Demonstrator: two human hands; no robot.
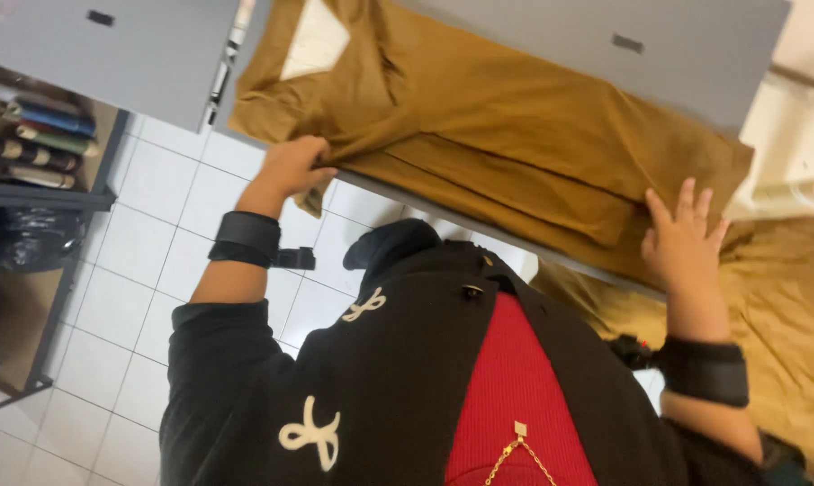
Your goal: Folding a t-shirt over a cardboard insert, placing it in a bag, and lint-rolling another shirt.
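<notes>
Ahead, on grey table (695,45): folded mustard cloth (506,135), long axis running from upper left to lower right, spanning between both hands. More mustard fabric (785,306) hanging below table edge at right. Left hand (292,166) clenched on cloth's near-left fold, at table edge. Right hand (681,238) released, fingers spread, palm flat on cloth's right end. Both touching; neither nearer.

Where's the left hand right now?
In the head view, the left hand grips the left end of the folded brown cloth at the grey table's edge.
</notes>
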